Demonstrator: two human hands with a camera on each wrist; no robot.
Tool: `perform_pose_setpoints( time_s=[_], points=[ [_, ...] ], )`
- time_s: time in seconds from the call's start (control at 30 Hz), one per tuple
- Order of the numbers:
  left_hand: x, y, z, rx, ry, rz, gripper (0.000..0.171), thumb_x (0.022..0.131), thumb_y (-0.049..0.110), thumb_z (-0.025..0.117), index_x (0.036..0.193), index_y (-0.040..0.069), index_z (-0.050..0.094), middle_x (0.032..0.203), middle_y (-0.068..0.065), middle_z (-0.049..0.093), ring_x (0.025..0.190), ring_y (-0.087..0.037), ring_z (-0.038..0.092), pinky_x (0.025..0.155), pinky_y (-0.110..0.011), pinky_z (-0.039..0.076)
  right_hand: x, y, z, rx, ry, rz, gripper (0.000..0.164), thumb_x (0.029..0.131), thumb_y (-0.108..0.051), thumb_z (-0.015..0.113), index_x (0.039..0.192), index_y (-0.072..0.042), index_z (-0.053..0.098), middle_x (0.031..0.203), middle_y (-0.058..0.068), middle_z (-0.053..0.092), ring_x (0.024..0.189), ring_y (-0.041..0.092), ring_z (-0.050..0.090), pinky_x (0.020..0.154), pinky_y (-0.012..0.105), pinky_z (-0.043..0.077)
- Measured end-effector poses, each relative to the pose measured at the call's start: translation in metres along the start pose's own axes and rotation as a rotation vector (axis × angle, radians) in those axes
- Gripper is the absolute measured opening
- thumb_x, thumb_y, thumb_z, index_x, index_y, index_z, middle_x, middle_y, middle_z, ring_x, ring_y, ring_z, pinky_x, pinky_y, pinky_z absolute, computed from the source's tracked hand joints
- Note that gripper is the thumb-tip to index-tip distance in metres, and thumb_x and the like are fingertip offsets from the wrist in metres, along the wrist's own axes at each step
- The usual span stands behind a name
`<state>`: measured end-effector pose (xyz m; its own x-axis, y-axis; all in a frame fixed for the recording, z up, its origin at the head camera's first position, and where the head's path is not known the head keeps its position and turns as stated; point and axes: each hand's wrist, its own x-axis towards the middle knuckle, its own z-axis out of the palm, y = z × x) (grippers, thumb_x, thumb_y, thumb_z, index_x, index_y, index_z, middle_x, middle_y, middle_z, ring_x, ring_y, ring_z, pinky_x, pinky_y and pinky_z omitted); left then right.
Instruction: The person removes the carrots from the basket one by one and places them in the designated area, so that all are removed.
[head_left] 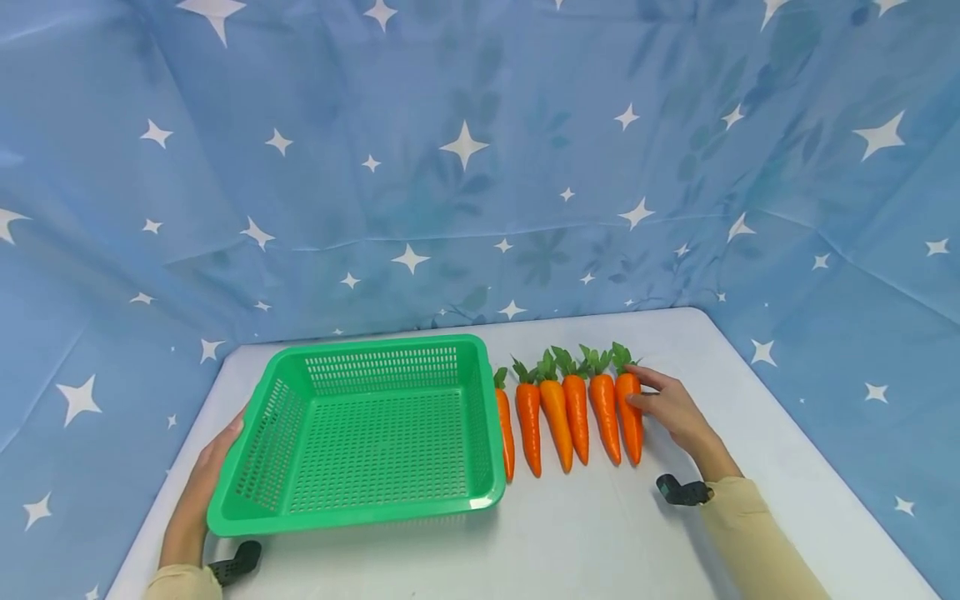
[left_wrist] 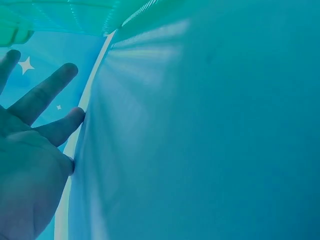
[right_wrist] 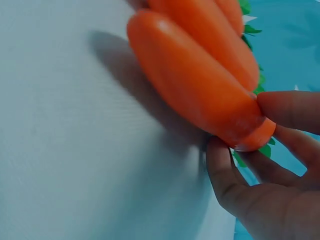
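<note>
A green plastic basket [head_left: 375, 450] with slotted walls and a mesh floor stands at the left of the white table. My left hand [head_left: 206, 471] is against its left side, partly hidden by the rim. In the left wrist view the fingers [left_wrist: 42, 100] are spread and fairly straight beneath the basket's rim [left_wrist: 17, 36]. My right hand [head_left: 675, 408] pinches the rightmost orange carrot [head_left: 630, 417] near its leafy top. In the right wrist view, thumb and fingers lie on either side of the carrot [right_wrist: 190, 80], which rests on or close to the table.
Several more carrots [head_left: 603, 408] lie in a row to the left of the held one, leaves toward the back. The leftmost carrot [head_left: 506, 433] is partly covered by the basket. A blue star-patterned cloth [head_left: 465, 208] hangs behind and around the white table [head_left: 570, 542].
</note>
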<state>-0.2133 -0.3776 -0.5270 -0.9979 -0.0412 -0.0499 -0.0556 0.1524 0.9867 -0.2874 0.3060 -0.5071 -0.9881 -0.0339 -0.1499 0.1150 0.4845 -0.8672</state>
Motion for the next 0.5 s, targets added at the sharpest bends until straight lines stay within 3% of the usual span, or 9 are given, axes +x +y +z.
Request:
perform_pose_setpoints(
  time_s=[0.27, 0.5],
  points=[
    [0.002, 0.000, 0.004, 0.073, 0.009, -0.054, 0.030, 0.118, 0.047, 0.032, 0.120, 0.050, 0.061, 0.100, 0.008, 0.070, 0.084, -0.011, 0.069, 0.074, -0.028, 0.059, 0.001, 0.014, 0.008, -0.039, 0.052, 0.014, 0.060, 0.106, -0.008, 0.060, 0.162, 0.001, 0.043, 0.162, 0.033, 0.039, 0.142, 0.054, 0.043, 0.114, 0.067, 0.040],
    [0.002, 0.001, 0.005, 0.134, 0.010, -0.085, 0.032, 0.117, 0.051, 0.028, 0.129, 0.042, 0.055, 0.101, 0.012, 0.069, 0.086, -0.010, 0.067, 0.076, -0.026, 0.057, -0.001, 0.016, 0.010, -0.046, 0.092, -0.004, 0.061, 0.107, -0.011, 0.061, 0.164, -0.002, 0.042, 0.160, 0.032, 0.042, 0.140, 0.052, 0.045, 0.112, 0.066, 0.042]
  ],
)
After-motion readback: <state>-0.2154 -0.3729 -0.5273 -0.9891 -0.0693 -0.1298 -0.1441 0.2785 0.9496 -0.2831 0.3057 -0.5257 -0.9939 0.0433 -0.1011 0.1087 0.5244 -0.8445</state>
